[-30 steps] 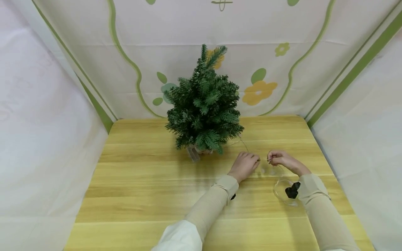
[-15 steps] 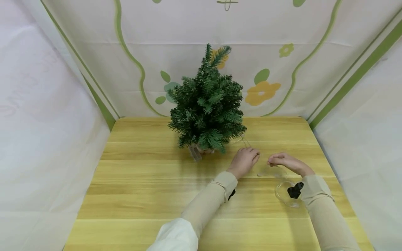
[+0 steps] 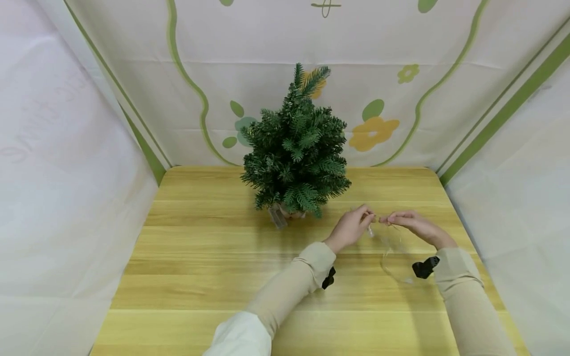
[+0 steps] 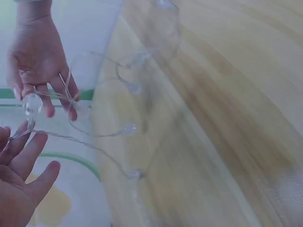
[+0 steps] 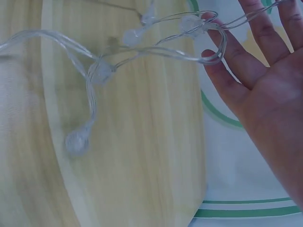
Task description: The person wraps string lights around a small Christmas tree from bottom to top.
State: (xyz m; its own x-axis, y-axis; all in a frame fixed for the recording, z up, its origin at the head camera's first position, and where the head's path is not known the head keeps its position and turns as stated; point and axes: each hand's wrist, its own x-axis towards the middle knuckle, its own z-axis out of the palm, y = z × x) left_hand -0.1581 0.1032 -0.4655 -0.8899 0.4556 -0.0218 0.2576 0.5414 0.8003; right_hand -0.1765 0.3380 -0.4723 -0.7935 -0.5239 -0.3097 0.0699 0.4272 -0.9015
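Observation:
A clear light string with small clear bulbs hangs between the two hands above the wooden table. My left hand pinches its thin wire; in the left wrist view the left hand has its other fingers spread. Just to the right, my right hand holds the wire at its fingertips, close to the left fingertips. Seen from the right wrist, a loop of wire passes between thumb and finger of the right hand. Several bulbs dangle there.
A small green artificial tree stands on the table, left of and behind the hands, with a tag at its base. Printed fabric walls enclose the back and sides. Black devices sit at both cuffs.
The hands have come nearer each other, and the fingertips almost meet. The right forearm has shifted slightly right, and the string's loop on the table has been drawn into a looser, longer curve.

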